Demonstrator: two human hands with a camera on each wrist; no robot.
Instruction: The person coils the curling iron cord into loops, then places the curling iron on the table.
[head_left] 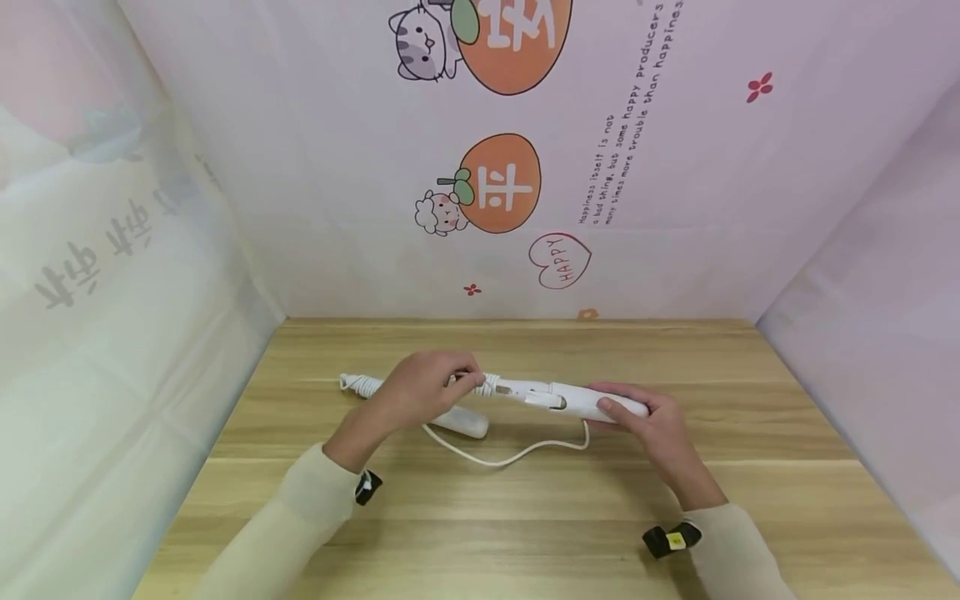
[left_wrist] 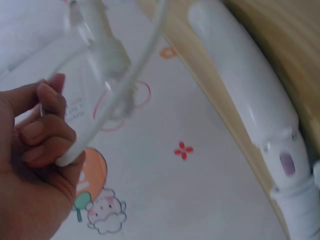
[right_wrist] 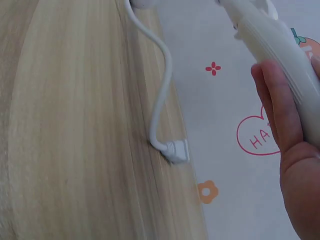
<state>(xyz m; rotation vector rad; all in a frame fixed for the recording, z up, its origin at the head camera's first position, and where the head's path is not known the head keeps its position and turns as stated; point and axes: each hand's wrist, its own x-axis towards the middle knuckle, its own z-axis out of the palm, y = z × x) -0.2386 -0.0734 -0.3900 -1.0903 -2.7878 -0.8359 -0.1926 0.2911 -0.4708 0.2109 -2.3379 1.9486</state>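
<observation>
My right hand (head_left: 648,425) grips the thick, smooth end of a white curling iron (head_left: 577,400), held up over the table. White cord is wound round its thinner end. At that end my left hand (head_left: 427,383) pinches the cord; in the left wrist view the cord (left_wrist: 120,85) passes through its curled fingers. A second white curling iron (head_left: 461,422) lies on the table under the left hand, its wound cord (head_left: 363,385) poking out on the left. The right wrist view shows a white plug (right_wrist: 176,151) at a loose cord's end.
The wooden table (head_left: 487,533) runs back to a printed cloth wall (head_left: 360,233). Cloth also hangs along the left side (head_left: 150,333) and the right side (head_left: 862,333). A loose cord (head_left: 495,463) curves across the table in front of both irons.
</observation>
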